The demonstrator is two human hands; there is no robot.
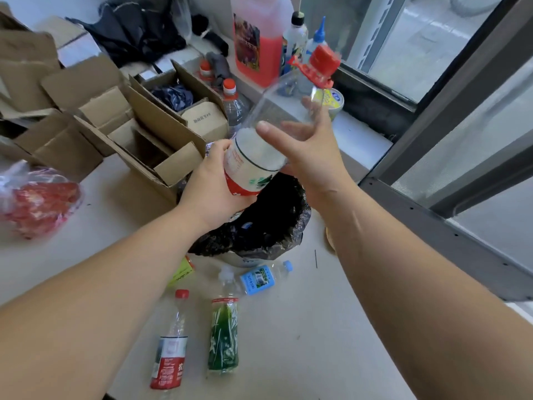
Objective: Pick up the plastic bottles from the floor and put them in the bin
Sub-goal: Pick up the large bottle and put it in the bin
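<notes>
A large clear plastic bottle (259, 151) with a red cap and a white-and-red label is held tilted above the bin (277, 226), which is lined with a black bag. My left hand (213, 180) grips the bottle's base. My right hand (305, 145) wraps its clear upper body, thumb on top. On the floor near me lie a red-labelled bottle (170, 353), a green-labelled bottle (223, 336) and a blue-labelled bottle (261, 280) beside the bin.
Open cardboard boxes (138, 122) crowd the left and back. A red plastic bag (37, 200) lies at far left. More bottles (235, 102), a pink jug (256, 39) and a tape roll stand on the sill by the window frame (432, 157).
</notes>
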